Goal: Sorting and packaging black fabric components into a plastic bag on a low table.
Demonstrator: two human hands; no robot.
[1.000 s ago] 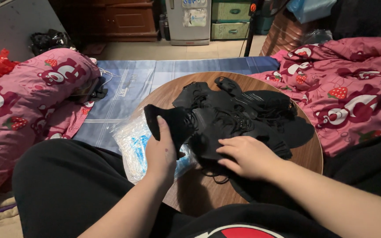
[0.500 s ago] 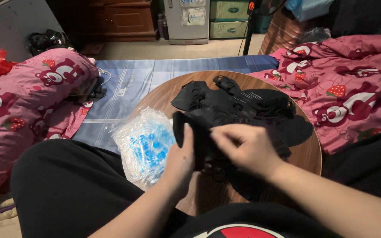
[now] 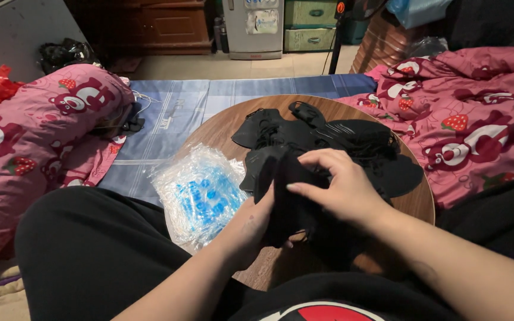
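A heap of black face masks (image 3: pixel 334 139) lies on a round wooden table (image 3: pixel 221 128). My left hand (image 3: pixel 251 229) holds one black mask (image 3: pixel 284 178) from below, near the table's front edge. My right hand (image 3: pixel 337 187) grips the same mask from above, fingers pinched on its top edge. A stack of clear plastic bags with blue print (image 3: pixel 200 193) rests at the table's left edge, just left of my left hand.
Pink patterned bedding lies at the left (image 3: pixel 37 137) and the right (image 3: pixel 477 113). A blue mat (image 3: pixel 179 107) covers the floor beyond the table. A small fridge (image 3: pixel 254 27) and wooden furniture (image 3: pixel 162 24) stand at the back. My black-clad leg (image 3: pixel 90 249) fills the lower left.
My left hand has brought a black mask from the left side toward the middle. My right hand rose from the heap and took hold of that mask's top. The plastic bags are now uncovered.
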